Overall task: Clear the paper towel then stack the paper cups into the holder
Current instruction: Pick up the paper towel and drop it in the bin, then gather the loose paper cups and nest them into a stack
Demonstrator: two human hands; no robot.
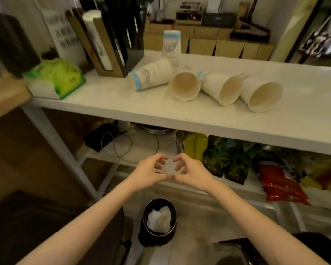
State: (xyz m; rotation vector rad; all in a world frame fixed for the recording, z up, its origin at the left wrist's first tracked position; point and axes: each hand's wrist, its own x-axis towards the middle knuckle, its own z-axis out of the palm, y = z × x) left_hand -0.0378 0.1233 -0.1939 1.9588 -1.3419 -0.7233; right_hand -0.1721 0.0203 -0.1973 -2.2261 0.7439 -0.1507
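Several white paper cups lie on their sides on the white shelf (294, 119): one with a blue rim band (151, 76), and three with their mouths facing me (185, 86), (222, 88), (261, 94). Another cup (171, 43) stands upside down behind them. A slanted wooden cup holder (103, 52) at the back left holds a stack of cups (96, 35). A crumpled paper towel (159, 219) lies in the black bin (172, 209) on the floor. My left hand (149, 173) and right hand (191, 173) hover side by side above the bin, fingers curled and apart, holding nothing.
A green tissue box (55, 79) sits at the shelf's left end, a black file rack (126, 35) beside the holder. The lower shelf carries cables, a black box (101, 136) and snack bags (281, 182). A white shelf leg (59, 148) stands to the left.
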